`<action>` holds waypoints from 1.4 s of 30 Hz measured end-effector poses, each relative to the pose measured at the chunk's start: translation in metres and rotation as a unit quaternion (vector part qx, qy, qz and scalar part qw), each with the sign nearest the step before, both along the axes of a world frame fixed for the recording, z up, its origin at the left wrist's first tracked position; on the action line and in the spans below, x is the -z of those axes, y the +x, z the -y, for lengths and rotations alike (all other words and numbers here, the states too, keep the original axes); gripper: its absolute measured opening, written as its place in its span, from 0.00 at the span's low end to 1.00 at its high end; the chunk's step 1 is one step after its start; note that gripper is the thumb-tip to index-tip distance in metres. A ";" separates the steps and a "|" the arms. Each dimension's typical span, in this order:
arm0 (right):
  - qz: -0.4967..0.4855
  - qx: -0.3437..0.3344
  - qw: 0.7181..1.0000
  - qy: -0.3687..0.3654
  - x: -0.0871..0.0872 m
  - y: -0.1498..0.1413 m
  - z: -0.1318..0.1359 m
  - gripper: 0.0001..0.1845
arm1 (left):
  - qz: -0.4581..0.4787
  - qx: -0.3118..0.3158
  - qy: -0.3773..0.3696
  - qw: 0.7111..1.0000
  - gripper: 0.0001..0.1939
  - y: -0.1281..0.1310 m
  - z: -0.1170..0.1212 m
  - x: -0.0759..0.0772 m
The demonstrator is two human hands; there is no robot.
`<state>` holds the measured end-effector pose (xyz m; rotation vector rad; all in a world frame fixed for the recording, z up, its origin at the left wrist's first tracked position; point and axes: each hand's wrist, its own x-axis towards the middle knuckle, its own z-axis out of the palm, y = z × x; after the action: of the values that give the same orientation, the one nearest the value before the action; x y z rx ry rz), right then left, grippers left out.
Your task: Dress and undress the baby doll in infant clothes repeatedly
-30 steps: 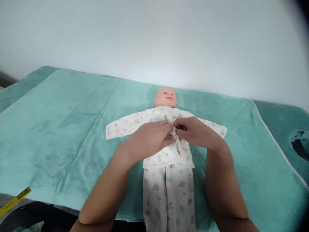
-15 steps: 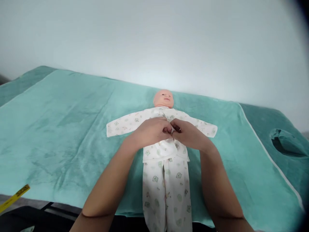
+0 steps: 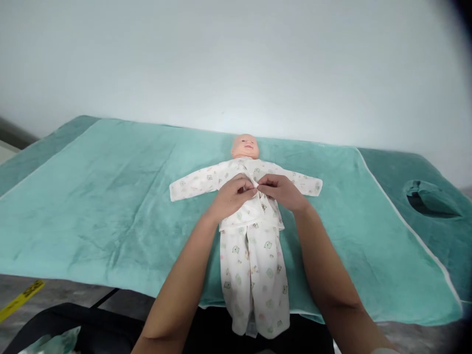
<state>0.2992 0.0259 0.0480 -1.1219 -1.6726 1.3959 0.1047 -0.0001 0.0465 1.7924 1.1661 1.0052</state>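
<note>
A baby doll (image 3: 245, 146) lies on its back, wearing a white printed long-sleeved top (image 3: 195, 183) and matching trousers (image 3: 269, 275). Both sleeves stretch out to the sides. Over the chest, my left hand (image 3: 234, 195) pinches the fabric at the top's front opening. My right hand (image 3: 282, 191) pinches the same opening from the other side, its fingertips almost meeting those of the left. Whatever small fastening lies between the fingertips is hidden. The trouser legs reach over the near edge of the bed.
A green towel (image 3: 110, 196) covers most of the padded bed, which has an oval hole (image 3: 429, 201) at its right end. Behind stands a plain white wall (image 3: 236, 64). At the lower left are a black chair-like object (image 3: 73, 319) and yellow floor tape (image 3: 22, 300).
The view has shifted, so more of the trouser legs and floor shows. My fingers have straightened somewhat and still meet at the front of the top.
</note>
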 end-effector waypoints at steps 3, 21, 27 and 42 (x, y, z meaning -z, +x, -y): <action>-0.101 0.041 0.994 -0.009 0.013 -0.001 0.001 0.13 | 0.015 -0.066 0.032 0.997 0.07 0.009 0.007 0.003; -0.155 0.001 0.988 -0.023 0.026 0.001 0.000 0.17 | 0.038 -0.215 0.103 0.970 0.08 0.044 0.032 0.016; -0.171 -0.020 0.985 -0.010 0.027 0.001 0.000 0.18 | 0.031 -0.188 0.107 0.976 0.10 0.038 0.036 0.018; -0.138 -0.074 0.988 0.004 0.025 0.008 -0.001 0.17 | -0.001 -0.196 0.109 0.975 0.09 0.041 0.038 0.018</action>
<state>0.3069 0.0266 0.0226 -0.7714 -1.5825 1.5574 0.1454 -0.0384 0.0285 1.7627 1.4965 1.4056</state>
